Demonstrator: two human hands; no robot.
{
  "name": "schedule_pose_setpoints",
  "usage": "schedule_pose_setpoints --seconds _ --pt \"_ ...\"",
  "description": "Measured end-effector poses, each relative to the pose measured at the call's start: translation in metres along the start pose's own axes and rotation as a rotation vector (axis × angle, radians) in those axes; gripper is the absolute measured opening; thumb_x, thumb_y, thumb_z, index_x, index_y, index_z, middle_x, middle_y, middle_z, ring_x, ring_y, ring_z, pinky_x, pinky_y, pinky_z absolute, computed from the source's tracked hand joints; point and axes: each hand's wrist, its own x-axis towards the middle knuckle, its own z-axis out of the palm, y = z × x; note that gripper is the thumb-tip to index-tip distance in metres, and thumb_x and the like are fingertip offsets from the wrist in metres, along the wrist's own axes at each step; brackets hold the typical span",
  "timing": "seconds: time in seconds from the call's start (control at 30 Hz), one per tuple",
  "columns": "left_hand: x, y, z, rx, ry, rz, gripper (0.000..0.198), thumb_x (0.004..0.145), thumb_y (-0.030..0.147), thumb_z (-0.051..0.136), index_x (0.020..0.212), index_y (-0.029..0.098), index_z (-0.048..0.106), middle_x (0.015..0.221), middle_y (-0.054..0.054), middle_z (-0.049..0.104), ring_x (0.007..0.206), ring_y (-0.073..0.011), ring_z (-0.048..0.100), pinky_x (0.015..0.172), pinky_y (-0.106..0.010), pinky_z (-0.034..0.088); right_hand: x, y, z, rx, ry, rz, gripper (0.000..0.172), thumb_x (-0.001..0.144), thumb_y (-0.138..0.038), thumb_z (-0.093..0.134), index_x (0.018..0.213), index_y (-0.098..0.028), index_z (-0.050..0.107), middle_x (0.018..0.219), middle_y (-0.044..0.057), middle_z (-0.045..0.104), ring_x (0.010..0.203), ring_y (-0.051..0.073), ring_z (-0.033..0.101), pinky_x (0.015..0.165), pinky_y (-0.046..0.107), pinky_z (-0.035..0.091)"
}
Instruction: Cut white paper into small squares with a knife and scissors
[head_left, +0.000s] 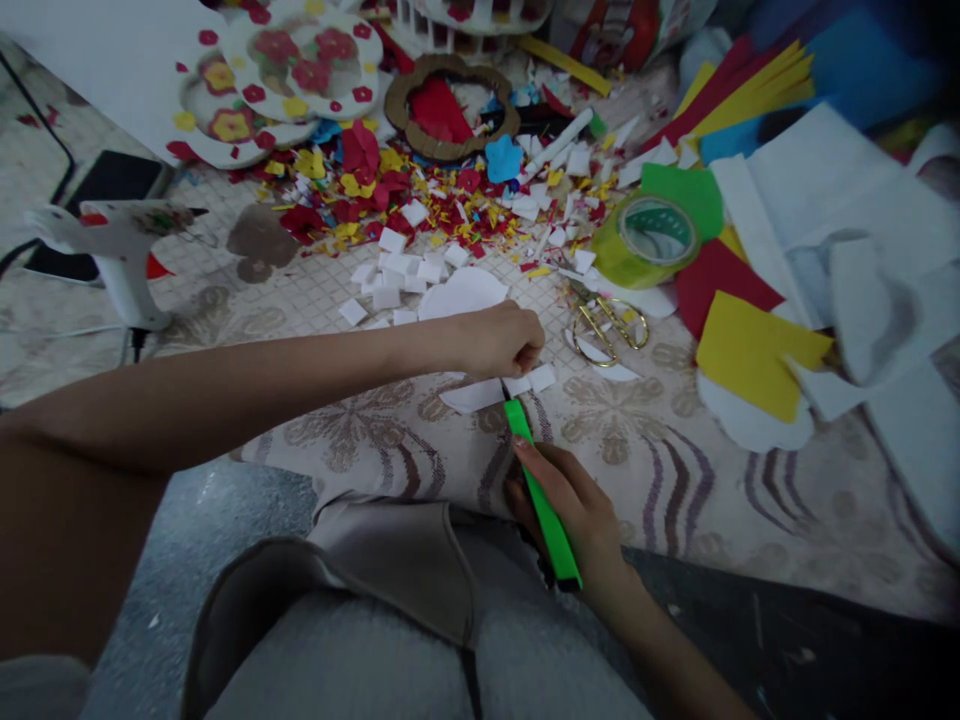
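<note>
My right hand (574,500) is wrapped round a green utility knife (546,500), its dark blade end touching a strip of white foam sheet (474,397) near the table's front edge. Just above the blade, my left hand (510,340) is closed with knuckles up; whether it pinches anything is hidden. Cut white squares (541,377) lie beside the blade. Behind my left forearm are a small heap of white squares (405,272) and a rounded white piece (466,292).
Gold-handled scissors (609,325) and yellow tape (645,238) lie to the right, near coloured foam sheets (765,355). A white glue gun (124,255) stands left. Paper scraps (450,215), a brown ring (397,120) and flower-decorated white pieces (225,100) cover the back.
</note>
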Motion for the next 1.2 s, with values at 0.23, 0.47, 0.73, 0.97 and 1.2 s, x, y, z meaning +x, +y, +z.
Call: schedule_pose_setpoints --seconds 0.23,0.47,0.73,0.97,1.2 --pt "-0.002 0.009 -0.006 0.005 -0.057 -0.038 0.021 0.069 -0.002 0.06 0.083 0.012 0.065 0.069 0.001 0.064 0.06 -0.01 0.053 0.059 -0.022 0.033 0.001 0.001 -0.003 0.039 -0.021 0.02 0.053 0.089 -0.022 0.058 0.14 -0.029 0.047 0.111 0.01 0.066 0.094 0.023 0.069 0.076 0.033 0.06" --pt "0.002 0.004 -0.005 0.035 -0.112 -0.039 0.021 0.069 0.0 0.06 0.084 0.013 0.068 0.074 -0.001 0.067 0.064 -0.0112 0.056 0.064 -0.023 0.037 0.0 0.003 -0.002 0.038 0.046 -0.005 0.055 0.087 -0.019 0.058 0.14 -0.029 0.046 0.106 0.01 0.067 0.088 0.023 0.07 0.068 0.03 0.06" --pt "0.002 0.001 -0.003 0.046 -0.106 -0.033 0.019 0.07 0.003 0.061 0.084 0.013 0.069 0.074 0.0 0.066 0.064 -0.0105 0.056 0.064 -0.022 0.038 -0.013 0.013 -0.006 0.041 0.053 -0.072 0.056 0.089 -0.018 0.057 0.142 -0.028 0.044 0.107 0.009 0.066 0.089 0.02 0.069 0.068 0.027 0.06" --pt "0.001 0.003 -0.003 0.027 -0.108 0.014 0.018 0.07 -0.001 0.057 0.079 0.013 0.065 0.078 -0.001 0.065 0.065 -0.0088 0.054 0.061 -0.02 0.035 -0.008 0.017 -0.016 0.081 0.053 -0.158 0.052 0.089 -0.014 0.056 0.14 -0.02 0.047 0.107 0.011 0.064 0.09 0.018 0.067 0.071 0.024 0.058" --pt "0.004 0.004 -0.007 0.015 -0.215 -0.002 0.022 0.071 -0.001 0.053 0.077 0.014 0.069 0.077 -0.002 0.064 0.067 -0.0102 0.055 0.059 -0.02 0.036 -0.011 0.022 -0.014 0.105 0.04 -0.142 0.052 0.09 -0.016 0.056 0.141 -0.022 0.046 0.11 0.01 0.064 0.092 0.018 0.066 0.072 0.024 0.058"
